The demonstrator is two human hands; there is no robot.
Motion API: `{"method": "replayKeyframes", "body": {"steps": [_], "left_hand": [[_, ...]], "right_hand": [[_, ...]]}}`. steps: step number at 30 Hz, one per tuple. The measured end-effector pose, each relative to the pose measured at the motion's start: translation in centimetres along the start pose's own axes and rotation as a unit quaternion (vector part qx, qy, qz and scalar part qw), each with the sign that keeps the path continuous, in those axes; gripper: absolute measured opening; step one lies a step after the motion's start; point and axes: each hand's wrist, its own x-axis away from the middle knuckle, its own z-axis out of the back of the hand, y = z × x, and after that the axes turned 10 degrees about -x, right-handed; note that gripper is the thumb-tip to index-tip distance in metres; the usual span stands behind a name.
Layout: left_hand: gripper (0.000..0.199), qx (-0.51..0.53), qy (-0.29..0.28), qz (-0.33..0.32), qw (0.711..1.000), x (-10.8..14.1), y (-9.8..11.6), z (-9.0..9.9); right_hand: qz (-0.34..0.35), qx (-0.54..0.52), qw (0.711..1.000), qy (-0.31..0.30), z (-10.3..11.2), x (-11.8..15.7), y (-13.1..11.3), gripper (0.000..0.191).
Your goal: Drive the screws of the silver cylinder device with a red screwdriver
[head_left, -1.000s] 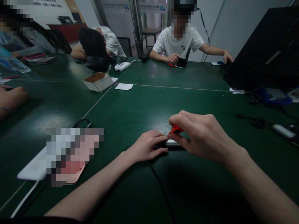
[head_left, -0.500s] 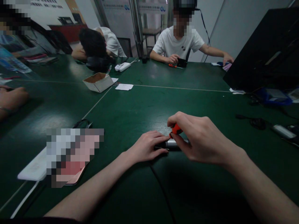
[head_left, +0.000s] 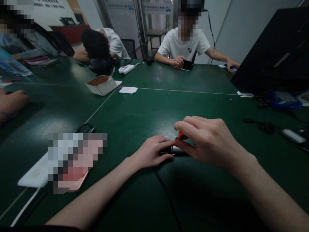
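My left hand (head_left: 154, 149) is closed round the left part of a black and silver cylindrical device (head_left: 177, 150) that lies on the green table. Its thumb presses the near side and its fingers the far side. Just above the device, my right hand (head_left: 205, 138) grips the orange and black handle of a screwdriver (head_left: 182, 135) between thumb and fingers. The screwdriver's shaft and tip are hidden, as is the right end of the device behind my right hand. A dark line like a cable (head_left: 167, 193) runs from near my left wrist toward me.
A white power bank-like block (head_left: 33, 170) and a pink phone-like item (head_left: 82, 182), partly blurred, lie at the left. An open cardboard box (head_left: 102, 86) and white paper (head_left: 128, 90) are farther back. A large black monitor (head_left: 272, 51) stands right. People sit around the table.
My right hand has rolled slightly over the screwdriver, its fingers shifting on the handle and covering more of it. My left hand and the device have stayed in place.
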Motion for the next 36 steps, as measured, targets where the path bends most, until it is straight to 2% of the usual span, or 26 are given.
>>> {"method": "replayKeyframes", "body": {"steps": [2, 5, 7, 10, 15, 19, 28, 36], "left_hand": [[0.033, -0.002, 0.008, -0.005, 1.0, 0.01, -0.05, -0.08], [0.033, -0.012, 0.001, -0.007, 1.0, 0.04, -0.11, -0.15], [0.033, -0.017, -0.007, -0.004, 1.0, 0.07, -0.13, -0.16], [0.033, -0.02, -0.004, -0.002, 1.0, 0.12, -0.15, -0.18], [0.031, -0.014, -0.003, -0.002, 1.0, 0.1, -0.08, -0.1], [0.032, -0.01, -0.01, 0.002, 1.0, 0.06, -0.04, -0.06], [0.033, -0.013, 0.01, -0.008, 1.0, 0.08, -0.08, -0.2], [0.032, -0.009, -0.001, -0.004, 1.0, 0.01, -0.04, -0.07]], "right_hand": [[0.0, -0.051, 0.999, -0.008, 0.13, -0.09, -0.14, 0.016], [-0.01, -0.108, 0.994, -0.029, 0.24, -0.1, -0.26, 0.027], [-0.019, -0.123, 0.992, -0.035, 0.21, -0.04, -0.24, 0.027], [-0.017, -0.109, 0.993, -0.031, 0.08, 0.03, -0.12, 0.023], [-0.005, -0.015, 1.0, -0.007, -0.03, 0.11, -0.01, 0.014], [0.002, 0.021, 1.0, 0.004, -0.21, 0.08, 0.12, 0.017], [-0.01, -0.103, 0.994, -0.021, -0.07, 0.03, 0.0, 0.027], [-0.002, -0.106, 0.994, -0.032, 0.14, 0.1, -0.08, 0.029]]}}
